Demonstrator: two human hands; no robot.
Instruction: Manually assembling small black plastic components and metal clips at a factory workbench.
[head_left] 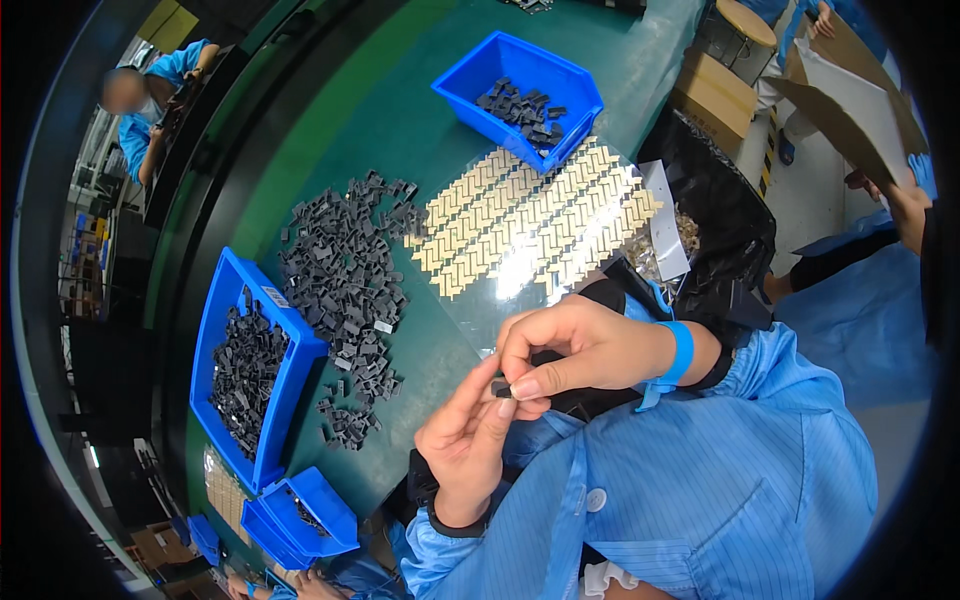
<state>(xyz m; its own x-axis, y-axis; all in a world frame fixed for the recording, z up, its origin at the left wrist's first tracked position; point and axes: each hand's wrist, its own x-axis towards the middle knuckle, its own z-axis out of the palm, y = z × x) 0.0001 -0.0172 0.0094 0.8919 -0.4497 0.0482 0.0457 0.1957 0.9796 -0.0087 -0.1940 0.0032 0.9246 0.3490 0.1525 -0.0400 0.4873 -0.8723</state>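
Note:
Close in front of my body, a small black rectangular part (501, 389) is pinched between the fingertips of both hands. My left hand (468, 440) steadies it from below, thumb and fingers closed on it. From the right, my right hand (590, 345) grips it between thumb and forefinger, with a blue band (682, 352) around the wrist. Just beyond my hands lies a clear sheet bearing rows of small cream pieces (480, 225). To its left, a loose heap of black parts (340, 270) is spread over the green table (420, 420).
A blue bin (310, 350) full of black parts stands left of the heap. Another blue bin (580, 90) sits at the far edge of the sheet; a smaller one (335, 510) is at lower left. A black bag (740, 200) hangs at right. Other people work nearby.

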